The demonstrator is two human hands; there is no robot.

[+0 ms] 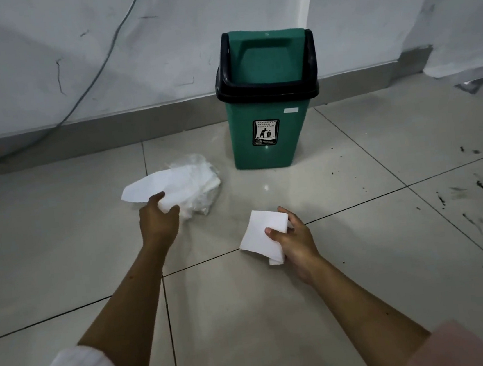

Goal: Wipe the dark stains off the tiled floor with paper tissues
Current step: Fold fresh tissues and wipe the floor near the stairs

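Pale floor tiles (58, 235) carry dark stains (472, 194) at right, near a green bin (268, 137). Left hand (158, 220) pinches a tissue sheet (155, 187) from the plastic pack (201, 184); right hand (294, 243) grips a folded tissue (260, 235).

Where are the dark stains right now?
In the head view the dark stains speckle the floor tiles at far right, right of the green bin and beyond the right hand, which holds a folded tissue.
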